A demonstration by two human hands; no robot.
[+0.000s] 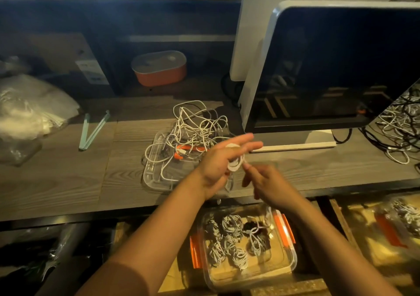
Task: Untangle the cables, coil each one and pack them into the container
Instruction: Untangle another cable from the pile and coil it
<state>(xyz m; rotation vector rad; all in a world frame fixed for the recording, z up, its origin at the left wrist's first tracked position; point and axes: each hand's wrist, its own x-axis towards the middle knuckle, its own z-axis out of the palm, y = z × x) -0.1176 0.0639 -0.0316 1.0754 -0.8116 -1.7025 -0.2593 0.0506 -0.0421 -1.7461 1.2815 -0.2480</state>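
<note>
A white cable [236, 162] is wound in loops around the straight fingers of my left hand [218, 166], above the desk's front edge. My right hand [266, 184] pinches the cable's loose end just right of the coil. Behind them, a tangle of white cables [195, 127] with an orange one lies on a clear plastic lid [154, 173] on the desk. Below the desk, a clear container [288, 264] with orange clips holds several coiled cables [229, 243].
A large monitor [336, 68] stands at the right, with another cable heap [400, 125] beyond it. An orange box with a white lid [159, 68] sits at the back. Plastic bags [27, 111] lie at the left, green strips [93, 129] beside them.
</note>
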